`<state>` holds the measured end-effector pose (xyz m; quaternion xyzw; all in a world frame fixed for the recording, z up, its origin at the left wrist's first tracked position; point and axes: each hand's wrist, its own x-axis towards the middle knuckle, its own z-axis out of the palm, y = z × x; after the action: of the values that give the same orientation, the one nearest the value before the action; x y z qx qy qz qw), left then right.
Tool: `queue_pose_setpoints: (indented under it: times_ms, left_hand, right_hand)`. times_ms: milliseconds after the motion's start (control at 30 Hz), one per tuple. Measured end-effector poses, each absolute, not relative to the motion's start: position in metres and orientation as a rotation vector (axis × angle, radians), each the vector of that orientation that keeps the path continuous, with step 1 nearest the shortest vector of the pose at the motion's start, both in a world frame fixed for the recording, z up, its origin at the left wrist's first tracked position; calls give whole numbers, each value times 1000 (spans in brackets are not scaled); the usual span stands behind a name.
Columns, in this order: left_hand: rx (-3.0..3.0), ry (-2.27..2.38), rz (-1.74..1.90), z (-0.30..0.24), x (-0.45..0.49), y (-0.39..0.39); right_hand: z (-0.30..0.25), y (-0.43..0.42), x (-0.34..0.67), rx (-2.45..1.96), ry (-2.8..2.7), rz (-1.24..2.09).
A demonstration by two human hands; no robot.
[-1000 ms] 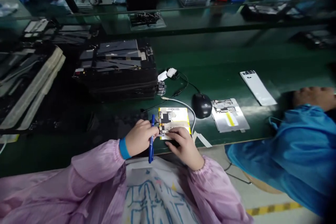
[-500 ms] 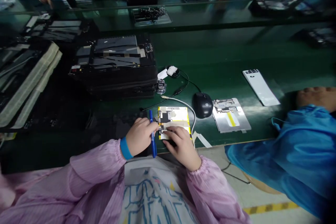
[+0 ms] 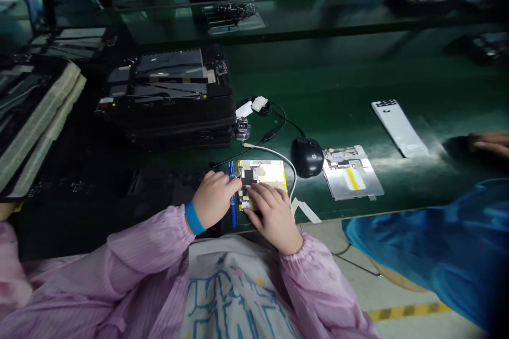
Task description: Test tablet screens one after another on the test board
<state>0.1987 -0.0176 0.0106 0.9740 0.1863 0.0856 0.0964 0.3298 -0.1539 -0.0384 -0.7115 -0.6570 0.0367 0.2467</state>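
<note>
A blue marker pen (image 3: pixel 233 215) stands out along the thumb side of my left hand (image 3: pixel 214 198), whose fingers are curled closed around it. The thumb crosses the pen and reaches the left edge of a flat battery-and-circuit-board assembly (image 3: pixel 274 171) with yellow edges. My right hand (image 3: pixel 274 217) lies over the assembly's lower part, fingers stretched out and resting on it, hiding that area. A white cable (image 3: pixel 293 172) curves around the assembly's far and right sides. Beyond it sits a black mouse (image 3: pixel 307 157).
To the left rise stacks of black device panels (image 3: pixel 175 111). A small counter (image 3: pixel 242 128) stands beside the nearer stack. At right lie a silver plate with a board (image 3: pixel 353 172) and a white phone-like cover (image 3: pixel 400 128). A co-worker's hand (image 3: pixel 493 143) is at the far right.
The blue marker pen has shifted slightly away from me and stands straighter along the assembly's edge. My right fingers have moved a little left. The co-worker's blue sleeve at right has drawn back.
</note>
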Motion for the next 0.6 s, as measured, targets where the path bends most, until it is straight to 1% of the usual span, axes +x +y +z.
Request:
queue_pose_setpoints:
  times_ms: [233, 600]
  left_hand:
    - [2875, 581, 181, 11, 199, -18]
    - [2848, 596, 189, 8, 199, -19]
  right_hand:
    - [-40, -155, 329, -1927, -1808, 59]
    - [-41, -156, 327, -1929, -1818, 50]
